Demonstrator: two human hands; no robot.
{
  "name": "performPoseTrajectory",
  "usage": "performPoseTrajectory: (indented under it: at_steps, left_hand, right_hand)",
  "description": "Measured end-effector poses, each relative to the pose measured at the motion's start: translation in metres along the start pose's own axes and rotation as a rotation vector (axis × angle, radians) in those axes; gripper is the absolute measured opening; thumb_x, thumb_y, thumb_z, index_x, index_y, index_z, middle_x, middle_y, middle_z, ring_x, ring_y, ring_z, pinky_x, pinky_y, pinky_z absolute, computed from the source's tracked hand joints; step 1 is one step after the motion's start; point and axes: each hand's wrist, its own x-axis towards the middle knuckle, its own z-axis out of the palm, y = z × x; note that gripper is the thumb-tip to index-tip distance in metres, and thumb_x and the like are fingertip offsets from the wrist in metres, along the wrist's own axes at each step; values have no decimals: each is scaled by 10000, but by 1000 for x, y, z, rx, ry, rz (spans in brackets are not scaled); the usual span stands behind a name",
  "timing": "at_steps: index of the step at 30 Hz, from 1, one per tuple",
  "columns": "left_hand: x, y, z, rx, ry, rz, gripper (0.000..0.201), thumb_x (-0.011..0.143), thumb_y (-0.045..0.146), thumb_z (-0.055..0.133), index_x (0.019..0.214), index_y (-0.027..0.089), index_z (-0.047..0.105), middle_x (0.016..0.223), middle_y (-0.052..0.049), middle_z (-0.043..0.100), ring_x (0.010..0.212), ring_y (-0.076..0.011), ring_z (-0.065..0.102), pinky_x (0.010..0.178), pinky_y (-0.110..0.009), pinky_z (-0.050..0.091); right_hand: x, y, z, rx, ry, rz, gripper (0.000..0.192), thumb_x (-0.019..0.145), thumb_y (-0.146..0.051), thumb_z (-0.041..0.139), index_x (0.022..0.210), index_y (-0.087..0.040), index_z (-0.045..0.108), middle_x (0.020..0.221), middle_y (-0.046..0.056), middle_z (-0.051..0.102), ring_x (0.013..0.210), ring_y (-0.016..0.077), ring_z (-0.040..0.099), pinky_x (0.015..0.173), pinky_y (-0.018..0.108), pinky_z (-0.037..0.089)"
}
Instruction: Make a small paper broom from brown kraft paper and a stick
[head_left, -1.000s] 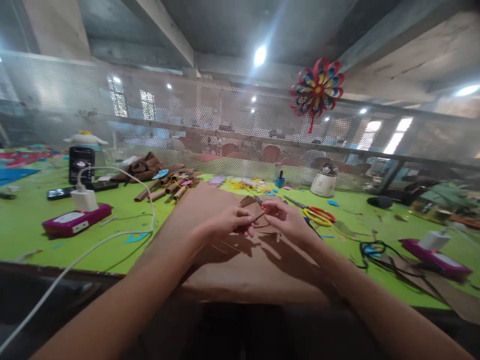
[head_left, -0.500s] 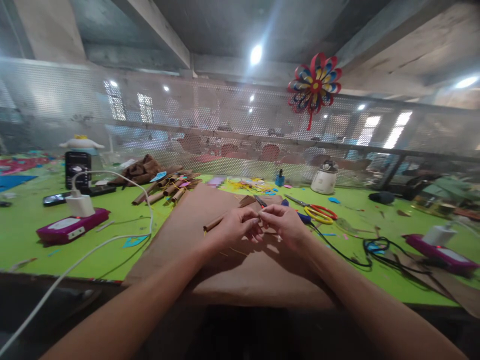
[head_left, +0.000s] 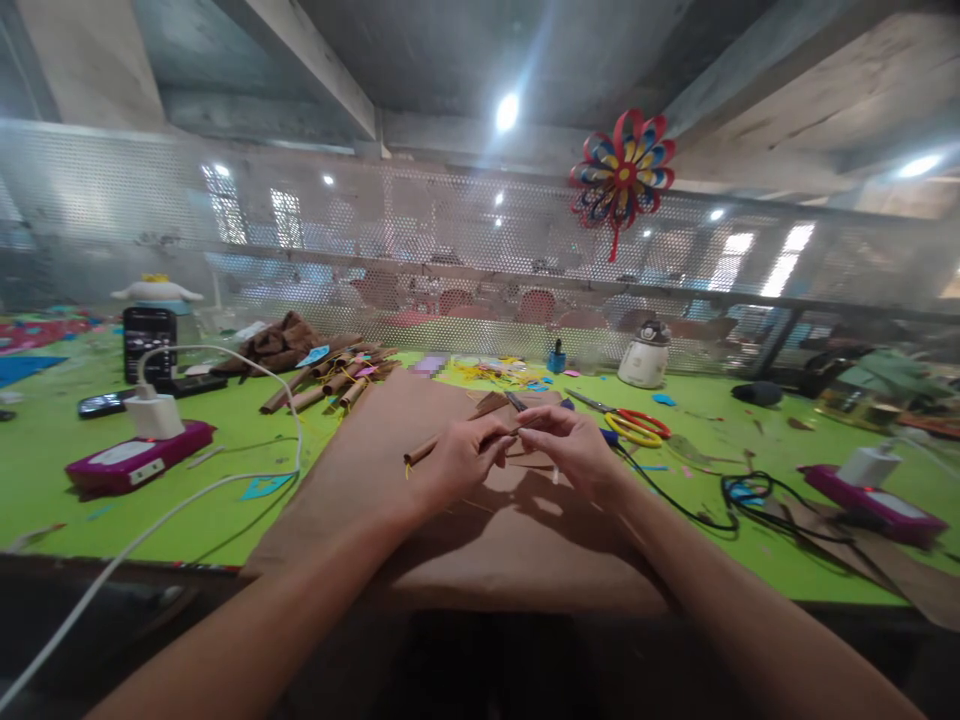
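My left hand [head_left: 469, 458] and my right hand [head_left: 568, 445] meet fingertip to fingertip over a large brown paper sheet [head_left: 352, 520]. Both are closed in a pinch; whatever lies between the fingers is too small to make out. Beside my left hand rests a rolled brown paper tube [head_left: 421, 450] with a bit of yellow string at its end. Just beyond the fingers lies a dark-tipped tool, mostly hidden. Blue handles [head_left: 609, 437] show past my right hand, with a black cord running from them. Scissors [head_left: 634, 425] with red and yellow handles lie farther right.
Several brown paper rolls [head_left: 345, 382] are heaped at the back left. Purple power strips [head_left: 139, 460] with white plugs sit on both sides, and a white cable [head_left: 296, 440] loops across the left. A phone [head_left: 148, 345] stands upright. A white figurine [head_left: 643, 358] stands near the mesh partition.
My fingers have shifted slightly and my left fingers are curled closer together. Both hands stay together over the paper. The whole view has moved a little.
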Motion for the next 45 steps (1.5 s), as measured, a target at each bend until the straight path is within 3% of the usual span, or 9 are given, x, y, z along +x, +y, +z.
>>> performPoseTrajectory:
  at_steps: [9, 16, 21, 28, 33, 40, 45]
  left_hand:
    - [-1, 1, 2, 45, 30, 91, 286, 908, 319, 430, 760, 150, 606, 650, -3, 584, 557, -83, 473, 554, -210, 362]
    - [-3, -3, 5, 157, 89, 161, 225, 911, 284, 436, 927, 161, 624, 703, -6, 618, 591, -93, 522, 595, -218, 408]
    - [-5, -6, 7, 265, 150, 299, 234, 921, 275, 417, 989, 163, 611, 853, -45, 669, 718, -129, 601, 681, -256, 457]
    - [-6, -6, 5, 417, 165, 403, 239, 930, 262, 384, 876, 141, 582, 725, -40, 626, 650, -142, 577, 625, -269, 448]
    - [-7, -1, 4, 382, 133, 294, 280, 935, 291, 371, 872, 142, 599, 743, -50, 635, 637, -131, 557, 610, -256, 415]
    - [-4, 11, -1, 77, -85, 66, 277, 919, 294, 385, 913, 163, 629, 685, -23, 636, 556, -97, 519, 549, -218, 372]
    - [-4, 4, 1, 114, -62, 22, 257, 915, 282, 375, 1007, 172, 587, 664, -15, 608, 544, -104, 506, 556, -227, 376]
  right_hand:
    - [-2, -2, 0, -34, -19, -26, 176, 675, -263, 760, 823, -195, 695, 704, -9, 658, 622, 98, 590, 638, 264, 496]
    - [-2, -2, -2, -23, -62, -23, 198, 668, -254, 770, 842, -198, 693, 718, -13, 653, 625, 92, 580, 630, 251, 488]
    - [-3, -2, -3, 3, -94, -22, 223, 668, -228, 774, 873, -207, 687, 762, -14, 663, 668, 89, 596, 655, 234, 493]
    - [-4, -6, -1, 19, -101, -17, 281, 639, -224, 789, 898, -221, 681, 776, -15, 665, 690, 97, 612, 676, 240, 510]
    - [-5, -13, -3, -91, -55, -55, 222, 658, -287, 771, 854, -211, 698, 721, -5, 659, 623, 106, 590, 627, 266, 503]
    - [0, -17, -9, -208, -7, -75, 222, 678, -382, 732, 663, -166, 684, 565, -3, 613, 517, 103, 517, 541, 270, 442]
    - [4, -16, -25, -196, 30, -87, 193, 695, -358, 727, 713, -167, 701, 596, 7, 638, 545, 112, 542, 580, 281, 446]
